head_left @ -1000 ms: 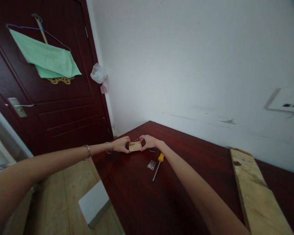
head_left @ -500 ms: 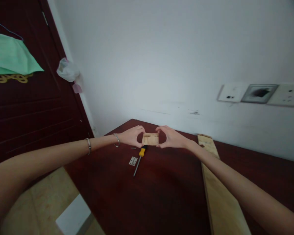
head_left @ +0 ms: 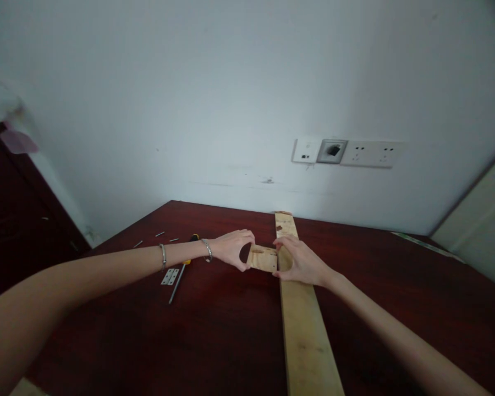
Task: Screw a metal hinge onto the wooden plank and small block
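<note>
A small rectangular wooden block (head_left: pixel 263 259) is held between my two hands, level with the left edge of a long wooden board (head_left: pixel 307 335). My left hand (head_left: pixel 234 248) pinches the block's left end between thumb and fingers. On its right end, my right hand (head_left: pixel 297 261) grips in the same way, over the board. Left of the block lie a screwdriver (head_left: pixel 177 283) with a yellow and black handle, partly covered by my left wrist, and a flat metal hinge (head_left: pixel 170 276). Several thin metal pieces (head_left: pixel 160 234), too small to name, lie farther back.
The dark red table (head_left: pixel 231 341) meets a white wall (head_left: pixel 214 110) at the back. Sockets and switch plates (head_left: pixel 342 152) are mounted on the wall. A plastic bag (head_left: pixel 0 102) hangs at the far left, near a dark door (head_left: pixel 12 214).
The view has turned right. Both hands have carried the wooden block rightward, away from the screwdriver and hinge, to the long board. Their grip on it is unchanged.
</note>
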The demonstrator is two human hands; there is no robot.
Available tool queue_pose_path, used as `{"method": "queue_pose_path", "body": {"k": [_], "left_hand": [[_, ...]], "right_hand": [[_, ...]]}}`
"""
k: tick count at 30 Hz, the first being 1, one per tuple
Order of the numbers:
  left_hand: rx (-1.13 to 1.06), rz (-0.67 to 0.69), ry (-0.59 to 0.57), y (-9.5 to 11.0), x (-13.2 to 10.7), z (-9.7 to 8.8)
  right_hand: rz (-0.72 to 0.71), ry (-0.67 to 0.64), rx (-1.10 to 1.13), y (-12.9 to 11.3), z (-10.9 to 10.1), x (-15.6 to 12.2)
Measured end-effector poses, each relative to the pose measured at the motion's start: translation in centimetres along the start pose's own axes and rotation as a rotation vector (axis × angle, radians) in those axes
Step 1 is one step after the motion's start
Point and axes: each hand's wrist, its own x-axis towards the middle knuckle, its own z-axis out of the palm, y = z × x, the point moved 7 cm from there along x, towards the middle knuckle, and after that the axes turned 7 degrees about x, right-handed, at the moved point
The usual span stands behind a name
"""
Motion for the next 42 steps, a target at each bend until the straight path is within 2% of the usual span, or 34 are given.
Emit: {"method": "queue_pose_path", "body": {"k": [5, 12, 18, 29, 42], "left_hand": [[-0.075, 0.032, -0.012, 0.2, 0.7, 1.5], [-0.129, -0.033, -0.051, -0.2, -0.2, 3.0], [-0.143, -0.070, -0.051, -0.4, -0.3, 3.7], [-0.140, -0.100, -0.096, -1.0, 0.0, 4.3], [-0.177, -0.041, -0.089, -1.9, 0.1, 5.0]], "right_hand": [[0.089, -0.011, 0.078, 1.8, 0.4, -2.0], [0.231, -0.108, 0.181, 4.8, 0.1, -4.8], [0.334, -0.155, 0.200, 5.7, 1.0, -6.4], [0.338, -0.142, 0.196, 5.9, 1.2, -6.6], [0.306, -0.130, 0.210, 5.8, 1.2, -6.7]]}}
